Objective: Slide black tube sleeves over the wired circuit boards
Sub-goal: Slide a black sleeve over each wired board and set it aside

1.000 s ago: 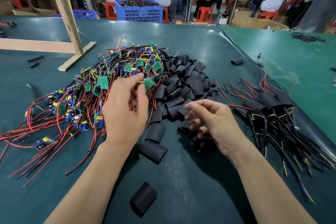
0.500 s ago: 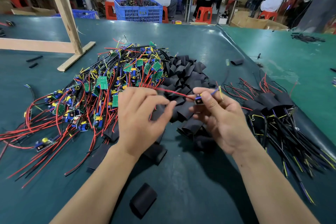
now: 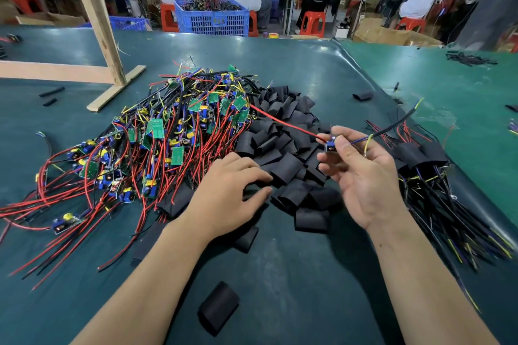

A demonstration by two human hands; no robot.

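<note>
now r hand (image 3: 364,173) pinches a wired circuit board (image 3: 331,145), raised.
l hand (image 3: 227,193) rests, fingers loosely curled, on black tube sleeves (image 3: 283,148), gripping none.

Two hands (image 3: 224,199), one held circuit board (image 3: 331,146), many black sleeves (image 3: 286,148)

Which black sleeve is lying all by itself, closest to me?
The flattened black sleeve between the forearms, alone on the green mat, well apart from the sleeve pile.
</note>
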